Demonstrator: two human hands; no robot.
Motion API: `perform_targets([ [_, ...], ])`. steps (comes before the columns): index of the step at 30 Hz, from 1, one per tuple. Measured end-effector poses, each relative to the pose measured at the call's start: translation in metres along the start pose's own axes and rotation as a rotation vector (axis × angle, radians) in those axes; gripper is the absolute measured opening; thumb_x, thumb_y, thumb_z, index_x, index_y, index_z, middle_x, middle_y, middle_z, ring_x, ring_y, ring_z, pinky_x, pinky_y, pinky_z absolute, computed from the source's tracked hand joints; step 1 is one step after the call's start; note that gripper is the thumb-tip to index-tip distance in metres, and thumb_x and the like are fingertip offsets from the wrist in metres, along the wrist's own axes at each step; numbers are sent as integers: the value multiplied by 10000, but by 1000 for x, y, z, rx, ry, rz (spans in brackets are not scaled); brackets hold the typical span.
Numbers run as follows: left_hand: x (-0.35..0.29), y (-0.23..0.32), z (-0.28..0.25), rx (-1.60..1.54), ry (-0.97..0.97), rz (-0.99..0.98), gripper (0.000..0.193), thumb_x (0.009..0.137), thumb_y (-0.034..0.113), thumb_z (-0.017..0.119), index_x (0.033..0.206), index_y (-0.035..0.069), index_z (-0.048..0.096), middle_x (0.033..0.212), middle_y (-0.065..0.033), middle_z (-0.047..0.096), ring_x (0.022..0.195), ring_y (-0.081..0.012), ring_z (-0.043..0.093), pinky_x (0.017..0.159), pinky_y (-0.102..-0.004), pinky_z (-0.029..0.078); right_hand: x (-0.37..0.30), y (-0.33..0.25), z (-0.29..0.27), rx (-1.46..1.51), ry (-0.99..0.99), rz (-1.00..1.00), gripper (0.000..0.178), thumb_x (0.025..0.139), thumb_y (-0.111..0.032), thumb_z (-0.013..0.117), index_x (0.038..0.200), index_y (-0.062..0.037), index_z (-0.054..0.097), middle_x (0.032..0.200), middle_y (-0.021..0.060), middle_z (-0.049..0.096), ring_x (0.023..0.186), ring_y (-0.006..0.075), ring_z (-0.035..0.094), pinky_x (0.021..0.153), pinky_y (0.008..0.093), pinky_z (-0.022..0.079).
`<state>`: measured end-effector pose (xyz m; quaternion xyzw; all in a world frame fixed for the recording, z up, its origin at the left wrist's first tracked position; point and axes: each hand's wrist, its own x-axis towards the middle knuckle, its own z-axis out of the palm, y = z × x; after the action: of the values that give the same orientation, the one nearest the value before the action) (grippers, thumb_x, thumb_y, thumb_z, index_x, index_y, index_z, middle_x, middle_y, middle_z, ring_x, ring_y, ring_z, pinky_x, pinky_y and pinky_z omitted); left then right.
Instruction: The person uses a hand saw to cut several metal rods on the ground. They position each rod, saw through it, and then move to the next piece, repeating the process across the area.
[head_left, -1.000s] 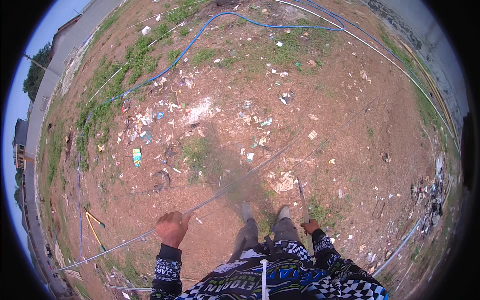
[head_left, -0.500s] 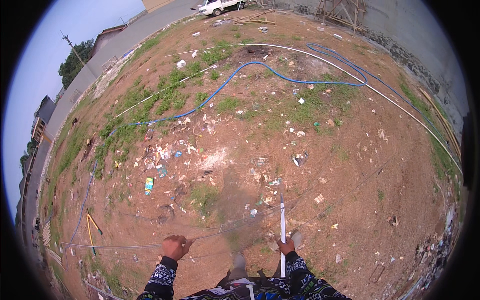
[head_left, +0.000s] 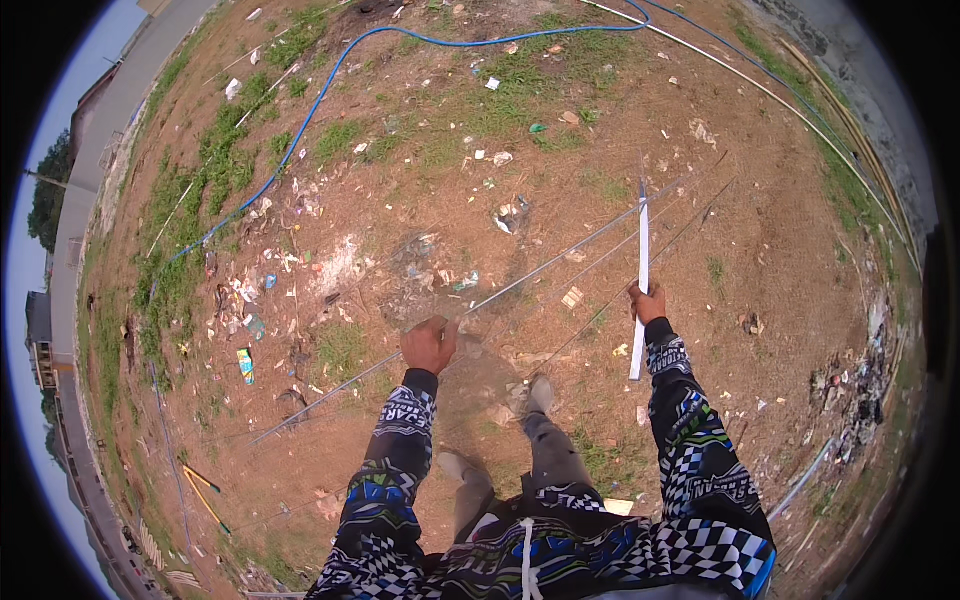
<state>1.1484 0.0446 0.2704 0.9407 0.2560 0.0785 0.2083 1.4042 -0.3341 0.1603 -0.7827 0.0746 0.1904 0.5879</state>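
My left hand is closed around a long thin grey metal rod, which slants from lower left to upper right. My right hand, farther to the right, grips a flat white strip that stands nearly upright in the picture, its far end narrow and dark. Beyond the right hand, the rod's far part crosses the strip near the strip's upper end; whether they touch I cannot tell. Both sleeves are dark with a checkered pattern.
A blue hose curves over the far ground, beside a long white pipe. Yellow-handled, V-shaped cutters lie at the lower left. Litter and a green-yellow packet are scattered on brown soil. A grey wall stands at the far right.
Both hands have moved forward and to the right, and the rod has gone from nearly level to a steep slant. My view has tipped down, showing my legs.
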Motion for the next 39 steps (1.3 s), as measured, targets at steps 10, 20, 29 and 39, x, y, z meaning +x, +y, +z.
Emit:
perform_targets([
  [10,109,148,27,-303,42,98,427,913,459,600,758,61,601,600,-152,557,570,-363,571,537,-435,433,55,-199,-152,86,121,-323,216,869,-193,661,980,-51,542,600,-12,478,382,83,426,334,254,338],
  [20,81,169,-62,-403,366,158,265,867,297,706,761,61,650,590,-113,551,513,-270,550,499,-367,416,-81,-337,-178,3,175,-561,261,903,-190,632,1085,-39,523,625,-26,460,395,50,386,357,217,311],
  [29,-6,133,-213,-273,703,201,255,870,245,704,734,34,656,563,-79,527,482,-192,500,472,-317,374,-199,-400,-167,48,-115,-625,346,895,-161,650,1163,8,512,696,-3,494,407,51,401,358,208,314],
  [39,-226,80,-323,-76,991,61,283,865,249,717,721,18,640,589,-92,546,503,-206,507,474,-316,362,-328,-404,-172,42,-375,-774,394,902,-233,619,1183,22,515,573,-36,433,354,45,348,348,194,263],
])
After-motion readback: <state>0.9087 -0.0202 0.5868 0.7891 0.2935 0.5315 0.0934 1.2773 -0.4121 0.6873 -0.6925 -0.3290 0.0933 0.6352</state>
